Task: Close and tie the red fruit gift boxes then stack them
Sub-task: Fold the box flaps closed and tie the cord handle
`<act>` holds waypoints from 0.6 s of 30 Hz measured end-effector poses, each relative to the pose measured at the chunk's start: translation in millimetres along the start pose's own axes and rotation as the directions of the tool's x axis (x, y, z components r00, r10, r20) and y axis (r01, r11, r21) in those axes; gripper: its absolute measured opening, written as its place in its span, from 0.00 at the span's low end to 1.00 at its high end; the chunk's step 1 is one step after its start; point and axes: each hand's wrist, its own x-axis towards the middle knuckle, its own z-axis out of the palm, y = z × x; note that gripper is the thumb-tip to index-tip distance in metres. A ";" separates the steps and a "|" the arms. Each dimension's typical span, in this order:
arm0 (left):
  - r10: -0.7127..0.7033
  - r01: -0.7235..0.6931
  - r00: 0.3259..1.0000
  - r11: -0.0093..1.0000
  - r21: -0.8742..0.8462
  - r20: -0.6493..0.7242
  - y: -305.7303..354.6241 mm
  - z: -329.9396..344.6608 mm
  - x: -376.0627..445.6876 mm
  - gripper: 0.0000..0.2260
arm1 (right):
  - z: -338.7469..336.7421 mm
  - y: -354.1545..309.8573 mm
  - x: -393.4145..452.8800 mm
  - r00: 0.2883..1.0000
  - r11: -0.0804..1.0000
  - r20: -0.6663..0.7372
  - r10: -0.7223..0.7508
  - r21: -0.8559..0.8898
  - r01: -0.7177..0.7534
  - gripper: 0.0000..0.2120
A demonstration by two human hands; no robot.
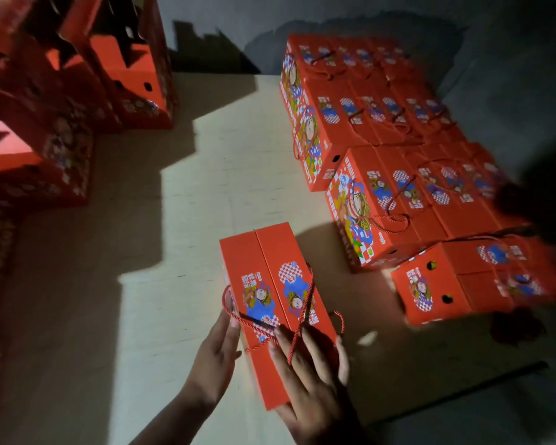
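Right hand (305,374) spread flat on the closed gift box (270,303), left hand (217,345) flat against its 9 o'clock side, so I'd cinch the red cord (302,313) snug before stacking.

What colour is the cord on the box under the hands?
Red, a twisted cord crossing the box top; head view.

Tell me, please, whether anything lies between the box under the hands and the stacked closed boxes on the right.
Nothing visible does: only bare board lies between the held box and the closed stack.
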 end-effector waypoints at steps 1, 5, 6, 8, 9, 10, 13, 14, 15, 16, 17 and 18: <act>0.032 -0.032 0.999 0.999 -0.006 -0.042 1.3 0.2 6.6 0.22 | 3.8 4.0 5.2 1.000 0.999 -0.013 -0.010 -0.031 0.010 0.47; 0.144 -0.131 0.987 0.979 0.156 -0.075 6.5 -1.2 42.4 0.22 | 9.5 13.9 42.3 0.999 0.999 0.021 0.036 -0.029 -0.035 0.55; 0.188 -0.170 0.980 0.961 0.218 -0.066 5.6 -2.4 47.4 0.23 | 8.3 16.0 50.3 0.997 0.998 0.042 0.069 0.008 -0.069 0.55; 0.272 -0.244 0.962 0.912 0.330 -0.039 -2.3 -4.6 53.8 0.22 | 12.0 21.4 64.0 0.998 0.998 0.008 0.063 0.004 -0.063 0.53; 0.310 -0.275 0.951 0.875 0.399 -0.025 -8.1 -5.6 57.1 0.23 | 13.2 23.4 69.8 0.998 0.998 -0.014 0.054 -0.007 -0.055 0.52; 0.329 -0.287 0.944 0.834 0.471 -0.008 -16.1 -6.3 61.3 0.24 | 14.7 25.8 75.3 0.998 0.998 -0.023 0.057 0.012 -0.057 0.51; 0.261 -0.188 0.965 0.762 0.620 -0.029 -37.6 -7.8 76.3 0.29 | 27.7 33.6 92.9 0.994 0.999 -0.099 0.036 0.002 -0.036 0.51; 0.233 -0.144 0.971 0.760 0.633 -0.060 -39.1 -9.1 83.3 0.31 | 30.2 36.8 100.1 0.994 0.999 -0.105 0.035 0.007 -0.035 0.51; 0.212 -0.111 0.973 0.765 0.635 -0.086 -37.2 -10.2 92.6 0.31 | 33.3 41.2 108.5 0.992 1.000 -0.123 0.028 0.007 -0.027 0.51; 0.181 -0.082 0.979 0.773 0.630 -0.095 -35.9 -11.3 102.4 0.29 | 35.4 45.3 117.3 0.991 1.000 -0.129 0.029 0.005 -0.029 0.52; 0.158 -0.055 0.982 0.760 0.647 -0.103 -35.8 -12.4 110.3 0.27 | 37.3 49.3 127.3 0.989 1.000 -0.146 0.026 -0.003 -0.026 0.52; 0.147 -0.035 0.984 0.724 0.689 -0.104 -34.5 -13.8 116.9 0.25 | 37.9 52.9 138.0 0.988 1.000 -0.153 0.029 -0.002 -0.029 0.52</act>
